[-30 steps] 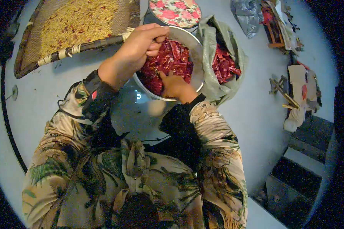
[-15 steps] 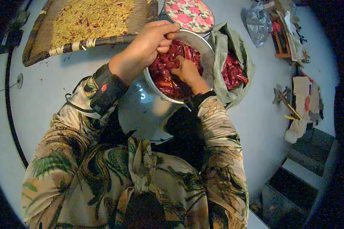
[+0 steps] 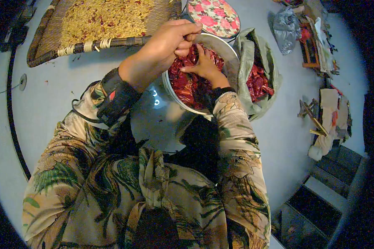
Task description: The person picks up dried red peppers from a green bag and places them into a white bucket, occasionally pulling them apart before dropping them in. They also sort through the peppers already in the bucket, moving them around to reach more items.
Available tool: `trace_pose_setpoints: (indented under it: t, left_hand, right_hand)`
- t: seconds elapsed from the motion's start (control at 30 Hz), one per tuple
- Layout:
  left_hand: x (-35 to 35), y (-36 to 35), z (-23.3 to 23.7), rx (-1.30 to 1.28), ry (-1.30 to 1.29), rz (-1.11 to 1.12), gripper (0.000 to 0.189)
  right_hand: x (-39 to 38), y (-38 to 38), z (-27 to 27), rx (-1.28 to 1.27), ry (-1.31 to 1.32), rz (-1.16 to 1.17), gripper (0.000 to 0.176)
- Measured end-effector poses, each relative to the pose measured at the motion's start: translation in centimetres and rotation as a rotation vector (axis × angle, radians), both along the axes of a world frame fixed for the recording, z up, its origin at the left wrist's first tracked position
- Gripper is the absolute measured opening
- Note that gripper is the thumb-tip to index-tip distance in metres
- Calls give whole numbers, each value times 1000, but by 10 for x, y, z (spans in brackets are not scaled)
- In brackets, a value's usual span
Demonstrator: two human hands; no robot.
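Observation:
A large metal pot [image 3: 233, 62] in front of me is filled with dried red chilies [image 3: 185, 93]. My left hand [image 3: 172, 43] is closed above the pot's far left side, near the rim; whatever its curled fingers hold, if anything, is hidden. Inside the pot, my right hand [image 3: 207, 68] rests over the chilies with thumb and fingers spread apart. Just right of the pot stands a pale green woven sack [image 3: 246, 62], its mouth rolled open, with more red chilies [image 3: 259, 85] in it.
A woven tray [image 3: 41, 43] at the upper left holds yellow seeds [image 3: 108, 20] with red bits. Behind the pot is a round stool with a floral top [image 3: 214, 16]. A grey plastic bag [image 3: 286, 29], a small wooden stand [image 3: 313, 118] and dark steps [image 3: 316, 203] are on the right.
My right hand has moved a little up in the pot, and its fingers have spread from a more curled pose. My left hand stays closed near the rim. The view has shifted slightly.

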State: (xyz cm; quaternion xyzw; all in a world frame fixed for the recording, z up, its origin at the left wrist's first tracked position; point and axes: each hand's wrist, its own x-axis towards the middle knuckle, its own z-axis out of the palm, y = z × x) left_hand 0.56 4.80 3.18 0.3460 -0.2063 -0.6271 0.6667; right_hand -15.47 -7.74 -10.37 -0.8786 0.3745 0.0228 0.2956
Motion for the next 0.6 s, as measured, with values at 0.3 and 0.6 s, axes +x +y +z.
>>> trace_pose_setpoints:
  t: [0.3,0.6]
  left_hand:
    - [1,-2,3,7,-4,-2,15]
    - [-7,-9,-2,15,-20,2,15]
  right_hand:
    - [20,51,19,-39,261,135,113]
    - [25,41,-23,-262,225,40,63]
